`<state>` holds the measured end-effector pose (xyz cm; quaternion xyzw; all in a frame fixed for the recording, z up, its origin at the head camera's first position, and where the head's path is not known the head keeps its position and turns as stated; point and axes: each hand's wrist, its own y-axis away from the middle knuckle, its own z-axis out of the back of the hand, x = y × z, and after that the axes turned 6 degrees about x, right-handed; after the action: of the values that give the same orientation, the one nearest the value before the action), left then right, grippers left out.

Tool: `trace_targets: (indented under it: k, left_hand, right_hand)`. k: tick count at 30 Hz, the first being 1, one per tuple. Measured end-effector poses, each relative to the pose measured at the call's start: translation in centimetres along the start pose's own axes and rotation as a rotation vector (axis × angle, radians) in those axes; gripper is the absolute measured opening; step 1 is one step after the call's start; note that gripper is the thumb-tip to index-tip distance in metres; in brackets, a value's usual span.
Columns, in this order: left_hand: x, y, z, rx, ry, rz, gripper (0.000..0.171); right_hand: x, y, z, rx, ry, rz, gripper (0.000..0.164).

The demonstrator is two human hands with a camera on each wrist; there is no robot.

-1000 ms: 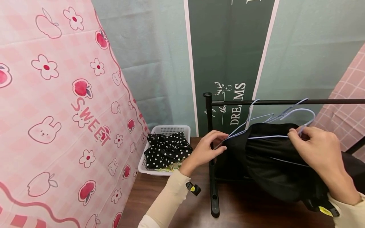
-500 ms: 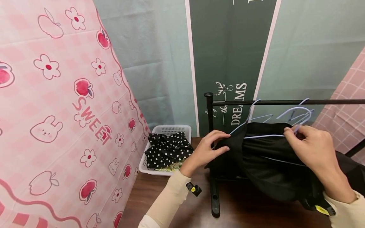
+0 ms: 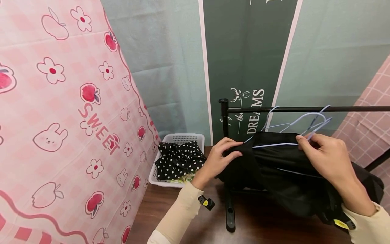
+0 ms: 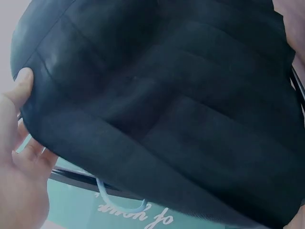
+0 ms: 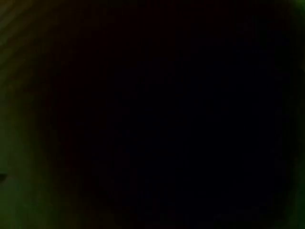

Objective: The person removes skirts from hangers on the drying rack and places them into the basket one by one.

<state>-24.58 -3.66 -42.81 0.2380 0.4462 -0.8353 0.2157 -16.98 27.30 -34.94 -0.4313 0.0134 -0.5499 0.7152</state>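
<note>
My right hand (image 3: 327, 157) pinches a light-blue clothes hanger (image 3: 275, 145) near the base of its hook, in the head view. That hanger's bar runs into the neck opening of a black garment (image 3: 283, 183), whose exact kind I cannot tell. At the garment's left corner my left hand (image 3: 217, 161) grips the cloth. The left wrist view shows the thumb (image 4: 25, 78) on the front of the black cloth (image 4: 157, 109) and the fingers behind its edge. Dark cloth seems to cover the right wrist view, so nothing there is readable.
A black clothes rack (image 3: 356, 109) stands behind the garment, with other light-blue hangers (image 3: 268, 117) hooked on its bar. Left of it, a white basket (image 3: 199, 139) holds a black polka-dot cloth (image 3: 179, 159) on the brown wooden surface (image 3: 210, 217). A pink printed curtain (image 3: 70, 135) hangs at left.
My right hand and the hanger have shifted left. The garment's left corner now covers more of the hanger's left end, and the cloth has spread left over the rack's post.
</note>
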Motion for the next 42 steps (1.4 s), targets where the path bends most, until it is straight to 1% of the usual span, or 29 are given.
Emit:
trace_targets:
  k: [3,8,12,17,22,26,35,42]
  left_hand:
    - [0.1,0.1,0.3,-0.035,0.001,-0.005,0.028]
    - [0.3,0.3,0.8,-0.091,-0.001,0.005,0.019]
    - [0.4,0.4,1.1,-0.134,-0.008,-0.008,0.015]
    - [0.6,0.4,1.7,-0.167,-0.003,-0.030,0.010]
    - [0.7,0.4,2.3,-0.199,-0.006,-0.030,0.008]
    - [0.8,0.4,2.6,-0.205,-0.025,-0.035,0.008]
    - [1.0,0.7,3.1,-0.215,-0.064,-0.064,0.009]
    - [1.3,0.8,3.4,-0.223,-0.077,-0.072,0.009]
  right_hand:
    - [0.1,0.0,-0.3,0.008,-0.030,0.017,0.031]
    - [0.4,-0.1,-0.7,0.035,-0.075,0.032,0.027]
    - [0.6,-0.2,-1.2,0.053,-0.095,0.011,0.019]
    - [0.9,-0.1,-1.6,0.098,-0.120,-0.024,0.008]
    - [0.9,-0.1,-1.8,0.141,-0.129,-0.037,0.007]
    - [0.8,0.1,-2.0,0.149,-0.126,-0.033,0.009]
    - [0.8,0.5,-2.3,0.123,-0.145,-0.032,0.008]
    - [0.4,0.8,-2.1,0.128,-0.142,-0.080,0.005]
